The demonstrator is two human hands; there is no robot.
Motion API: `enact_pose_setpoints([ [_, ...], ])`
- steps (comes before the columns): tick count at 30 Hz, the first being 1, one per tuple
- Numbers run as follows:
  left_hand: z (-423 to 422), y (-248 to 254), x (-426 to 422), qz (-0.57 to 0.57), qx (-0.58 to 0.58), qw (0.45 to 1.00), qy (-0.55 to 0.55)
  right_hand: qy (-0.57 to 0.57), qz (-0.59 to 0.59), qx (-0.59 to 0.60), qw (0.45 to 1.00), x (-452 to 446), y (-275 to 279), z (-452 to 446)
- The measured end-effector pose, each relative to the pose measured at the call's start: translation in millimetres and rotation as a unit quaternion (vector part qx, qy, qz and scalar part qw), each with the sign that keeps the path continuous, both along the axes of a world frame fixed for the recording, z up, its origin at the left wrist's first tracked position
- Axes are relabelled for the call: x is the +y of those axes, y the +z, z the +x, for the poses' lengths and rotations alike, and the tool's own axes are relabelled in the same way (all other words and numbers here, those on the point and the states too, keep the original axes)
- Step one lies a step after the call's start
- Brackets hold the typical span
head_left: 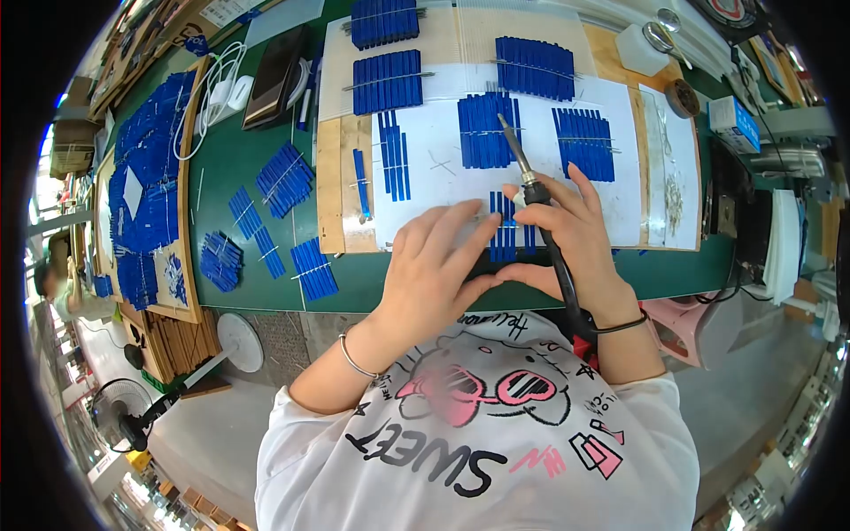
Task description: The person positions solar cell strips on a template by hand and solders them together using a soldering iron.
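Note:
Several narrow blue strips (503,232) lie side by side at the board's front edge, crossed by thin wire. My left hand (427,265) is curled at their left side, its index fingertip against them and its thumb just below their near end. My right hand (575,234) grips a soldering iron (524,164), whose metal tip points away from me over a bundle of blue strips (482,133). The right thumb reaches toward the left thumb below the strips. The iron's black cord (561,281) runs down past the right wrist. Part of the strips is hidden by my fingers.
More wired bundles (386,81) lie on the white sheet (434,177) and the green table (345,281). At left stands a wooden tray (188,265) of blue pieces. A white bottle (639,51) and a small round tin (681,98) stand at the back right.

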State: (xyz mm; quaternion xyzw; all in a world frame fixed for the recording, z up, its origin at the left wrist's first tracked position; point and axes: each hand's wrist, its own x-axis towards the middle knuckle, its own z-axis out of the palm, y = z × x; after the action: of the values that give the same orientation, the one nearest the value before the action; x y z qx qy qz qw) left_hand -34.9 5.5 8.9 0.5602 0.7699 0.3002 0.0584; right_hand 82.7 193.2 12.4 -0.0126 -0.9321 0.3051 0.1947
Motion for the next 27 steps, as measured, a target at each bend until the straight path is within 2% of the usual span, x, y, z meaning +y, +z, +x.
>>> enact_pose_setpoints([
  [5, 3.0, -8.7, -4.4, -0.003, 0.052, 0.999, -0.010, -0.006, 0.019, -0.026, 0.999, -0.4, -5.2, -1.8],
  [20, 1.9, -8.7, -2.7, -0.010, 0.082, 0.996, -0.018, -0.024, -0.008, -0.024, 0.999, 6.8, -4.3, 4.2],
  [27, 0.9, -6.4, 1.2, -0.019, 0.110, 0.992, -0.051, -0.011, 0.030, -0.023, 0.999, 3.8, -5.0, 1.7],
])
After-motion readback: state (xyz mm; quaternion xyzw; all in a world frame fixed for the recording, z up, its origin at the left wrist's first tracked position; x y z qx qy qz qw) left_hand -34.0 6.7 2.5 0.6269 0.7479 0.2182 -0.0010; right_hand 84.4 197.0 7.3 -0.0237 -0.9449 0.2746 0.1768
